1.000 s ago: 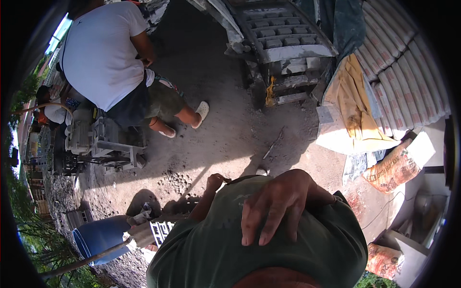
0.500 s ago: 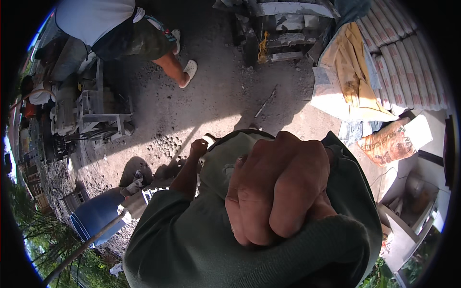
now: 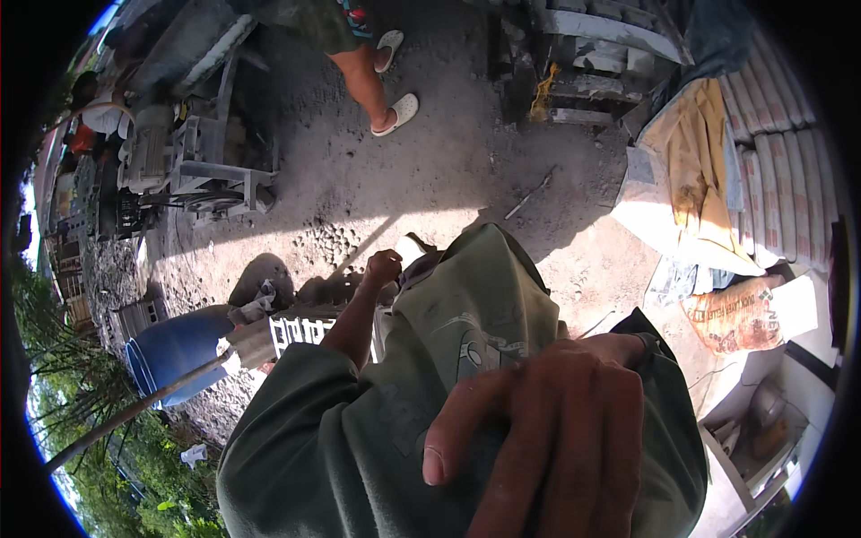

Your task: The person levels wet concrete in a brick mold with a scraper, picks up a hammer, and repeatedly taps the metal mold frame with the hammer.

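Observation:
My right hand is raised close in front of the dark green shirt. Its fingers are stretched out, the thumb stands apart, and nothing is in it. The fingertips blur toward the lower edge. My left hand hangs forward at the end of a bare forearm, fingers curled in, and no object shows in it. A pale shoe on my own foot appears just beyond it, partly hidden by clothing.
A person in white clogs stands ahead on the dirt ground. A machine on a frame and a blue barrel are at left. Stacked sacks, a tan sheet and an orange-printed sack lie at right. A stick lies ahead.
My right hand has opened from a fist and dropped lower. The surroundings have shifted rightward in view, and the other person's upper body has left the picture.

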Demonstrator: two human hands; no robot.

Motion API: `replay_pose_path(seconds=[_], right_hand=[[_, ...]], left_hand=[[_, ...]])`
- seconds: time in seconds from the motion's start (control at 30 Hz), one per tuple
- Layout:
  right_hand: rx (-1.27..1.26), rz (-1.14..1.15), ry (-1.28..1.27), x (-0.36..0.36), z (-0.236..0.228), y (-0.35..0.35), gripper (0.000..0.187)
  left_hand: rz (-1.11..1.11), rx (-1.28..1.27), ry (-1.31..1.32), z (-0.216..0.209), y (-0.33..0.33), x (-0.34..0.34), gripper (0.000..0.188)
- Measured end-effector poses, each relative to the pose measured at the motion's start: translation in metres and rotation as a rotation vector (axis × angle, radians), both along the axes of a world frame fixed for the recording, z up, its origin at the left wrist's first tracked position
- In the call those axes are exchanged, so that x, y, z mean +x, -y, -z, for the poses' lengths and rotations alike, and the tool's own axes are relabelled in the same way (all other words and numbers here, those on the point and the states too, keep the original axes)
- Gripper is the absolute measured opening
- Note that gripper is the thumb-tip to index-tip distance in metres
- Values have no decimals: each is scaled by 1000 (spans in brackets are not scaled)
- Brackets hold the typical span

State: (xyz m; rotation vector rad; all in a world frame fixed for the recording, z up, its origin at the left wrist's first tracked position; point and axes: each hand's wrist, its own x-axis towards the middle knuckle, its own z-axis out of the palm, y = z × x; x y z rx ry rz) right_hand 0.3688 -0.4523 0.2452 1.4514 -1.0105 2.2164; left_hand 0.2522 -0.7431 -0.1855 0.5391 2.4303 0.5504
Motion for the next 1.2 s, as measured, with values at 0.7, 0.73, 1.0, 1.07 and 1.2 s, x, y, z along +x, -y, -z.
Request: replay_pose_path(seconds=[0.7, 0.73, 1.0, 1.07, 1.2], right_hand=[[131, 100, -135, 8, 11, -24, 10], [160, 152, -107, 4, 22, -33, 11], [497, -15, 270, -26, 133, -63, 16], [687, 153, 629, -28, 190, -72, 21], [1359, 599, 1149, 2, 353, -78, 19]], left_hand=[[-16, 45, -71, 24, 39, 28, 23], [-7, -64, -19, 5, 2, 28, 22], [-55, -48, 36, 19, 1, 1, 23], [-13, -156, 99, 16, -10, -10, 22], [252, -114, 23, 29, 0, -32, 19]])
